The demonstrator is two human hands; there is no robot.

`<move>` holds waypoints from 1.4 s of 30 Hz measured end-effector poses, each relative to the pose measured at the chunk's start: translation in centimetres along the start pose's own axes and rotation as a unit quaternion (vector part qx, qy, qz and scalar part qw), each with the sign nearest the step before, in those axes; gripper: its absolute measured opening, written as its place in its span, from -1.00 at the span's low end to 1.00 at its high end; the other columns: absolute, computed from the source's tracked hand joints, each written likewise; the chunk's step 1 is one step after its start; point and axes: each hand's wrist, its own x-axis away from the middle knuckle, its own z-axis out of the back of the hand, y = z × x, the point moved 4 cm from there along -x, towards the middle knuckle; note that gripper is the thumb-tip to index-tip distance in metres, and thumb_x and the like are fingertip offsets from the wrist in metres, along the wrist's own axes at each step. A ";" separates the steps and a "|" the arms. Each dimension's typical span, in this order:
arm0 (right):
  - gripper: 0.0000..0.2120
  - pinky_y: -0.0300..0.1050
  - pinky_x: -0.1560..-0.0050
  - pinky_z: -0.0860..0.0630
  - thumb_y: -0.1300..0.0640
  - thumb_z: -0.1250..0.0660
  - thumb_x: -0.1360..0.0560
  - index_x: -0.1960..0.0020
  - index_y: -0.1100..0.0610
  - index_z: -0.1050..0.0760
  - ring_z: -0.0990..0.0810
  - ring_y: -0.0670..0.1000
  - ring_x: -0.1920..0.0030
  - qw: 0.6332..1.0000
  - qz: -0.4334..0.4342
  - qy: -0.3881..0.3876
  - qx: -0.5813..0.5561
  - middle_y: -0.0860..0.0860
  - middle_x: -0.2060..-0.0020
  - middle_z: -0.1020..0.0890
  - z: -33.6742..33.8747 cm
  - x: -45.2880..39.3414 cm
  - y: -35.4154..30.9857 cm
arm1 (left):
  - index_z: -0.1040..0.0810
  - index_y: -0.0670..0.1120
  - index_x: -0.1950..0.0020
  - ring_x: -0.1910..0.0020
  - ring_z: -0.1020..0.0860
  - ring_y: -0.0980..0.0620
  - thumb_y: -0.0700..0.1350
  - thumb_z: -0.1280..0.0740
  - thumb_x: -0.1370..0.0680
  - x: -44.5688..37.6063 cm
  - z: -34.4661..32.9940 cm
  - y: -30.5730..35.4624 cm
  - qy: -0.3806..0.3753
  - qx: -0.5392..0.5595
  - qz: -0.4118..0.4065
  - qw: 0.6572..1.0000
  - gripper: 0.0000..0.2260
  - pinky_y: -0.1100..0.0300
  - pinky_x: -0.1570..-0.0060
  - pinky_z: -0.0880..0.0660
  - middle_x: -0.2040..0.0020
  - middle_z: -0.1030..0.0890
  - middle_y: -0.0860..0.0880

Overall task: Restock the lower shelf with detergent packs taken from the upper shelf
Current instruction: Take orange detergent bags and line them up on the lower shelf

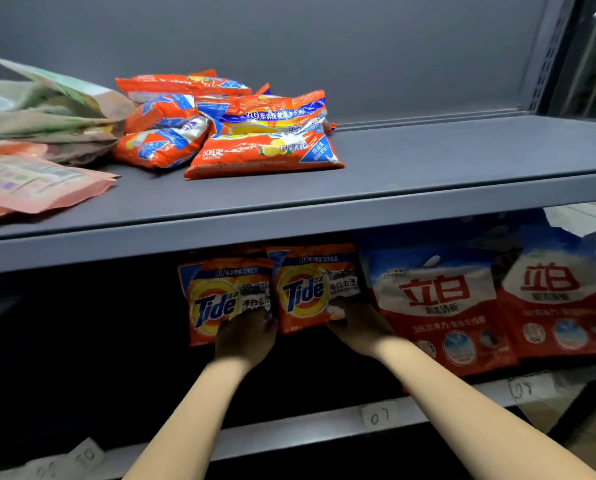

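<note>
Two orange Tide packs stand upright side by side on the lower shelf point(289, 433). My left hand point(244, 337) holds the lower right part of the left Tide pack point(217, 303). My right hand point(362, 327) holds the lower right corner of the right Tide pack point(307, 289). Both hands sit in shadow, so the finger positions are hard to make out. On the upper shelf point(428, 174) lies a heap of several more orange Tide packs point(241, 133), lying flat.
Two large red and white detergent bags point(438, 306) point(559, 292) stand right of the Tide packs. Pink pouches point(37, 185) and green-brown bags point(47, 112) lie at the upper shelf's left. Paper labels point(379, 415) hang on the lower shelf's front rail. The lower shelf's left is dark.
</note>
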 end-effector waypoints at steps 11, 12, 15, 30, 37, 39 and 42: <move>-0.46 -0.04 -0.29 -0.40 -0.20 -0.19 -0.54 -0.45 -0.03 -0.27 -0.39 0.01 -0.36 0.986 0.092 -0.051 0.126 -0.03 -0.39 -0.41 7.3 11.8 -5.1 | -0.54 0.14 -0.07 0.02 -0.56 0.14 0.23 -0.12 -0.57 12.5 9.6 7.3 0.146 -0.034 -0.011 0.989 -0.71 0.23 0.14 -0.49 0.02 -0.61 0.18; -0.48 -0.06 -0.28 -0.40 -0.21 -0.19 -0.53 -0.44 -0.08 -0.27 -0.40 -0.03 -0.36 0.985 0.110 -0.044 0.127 -0.08 -0.39 -0.42 8.1 12.6 -5.8 | -0.54 0.17 -0.07 0.03 -0.55 0.19 0.24 -0.12 -0.56 13.6 10.8 7.7 0.164 -0.026 -0.018 0.986 -0.72 0.26 0.15 -0.49 0.04 -0.61 0.21; -0.60 -0.14 -0.16 -0.48 -0.25 -0.22 -0.50 -0.31 -0.18 -0.41 -0.52 -0.14 -0.18 0.984 0.141 -0.016 0.107 -0.18 -0.22 -0.55 10.7 14.3 -7.9 | -0.56 0.19 0.03 0.14 -0.54 0.26 0.26 -0.14 -0.54 16.0 14.6 8.3 0.206 -0.010 -0.022 0.978 -0.73 0.36 0.26 -0.42 0.17 -0.59 0.26; -0.86 -0.05 0.08 -0.53 -0.10 -0.30 -0.48 0.13 -0.06 -0.56 -0.57 -0.02 0.11 0.954 0.181 0.240 -0.007 -0.18 0.26 -0.60 21.8 8.9 -17.5 | -0.57 0.03 -0.04 -0.03 -0.53 -0.05 0.08 -0.24 -0.55 8.9 28.9 4.7 0.319 0.091 0.014 0.943 -0.80 0.12 0.07 -0.42 -0.02 -0.61 0.04; -0.83 -0.04 0.09 -0.53 -0.02 -0.30 -0.50 0.09 0.08 -0.55 -0.57 0.03 0.07 0.964 0.091 0.248 0.012 0.00 0.14 -0.63 22.9 0.7 -19.5 | -0.54 -0.01 -0.08 -0.04 -0.52 -0.11 0.03 -0.23 -0.52 0.0 31.3 2.2 0.265 0.146 0.047 0.952 -0.78 0.07 0.03 -0.45 -0.11 -0.60 -0.08; -0.78 -0.01 0.06 -0.53 0.00 -0.31 -0.49 0.06 0.16 -0.55 -0.58 0.08 0.06 0.966 0.055 0.251 0.017 0.05 0.15 -0.63 23.1 -1.5 -19.7 | -0.51 -0.03 0.09 0.09 -0.50 -0.09 -0.03 -0.23 -0.51 -2.4 31.6 2.1 0.252 0.156 0.054 0.954 -0.88 0.12 0.20 -0.38 -0.05 -0.61 -0.11; -0.76 -0.09 0.22 -0.44 -0.02 -0.29 -0.49 0.20 0.15 -0.48 -0.56 0.12 0.10 0.968 0.011 0.250 0.009 0.08 0.19 -0.60 22.3 -4.2 -19.3 | -0.51 -0.06 0.01 0.02 -0.51 -0.11 -0.04 -0.23 -0.50 -5.2 31.7 1.9 0.255 0.171 0.074 0.949 -0.84 0.12 0.14 -0.42 -0.11 -0.59 -0.13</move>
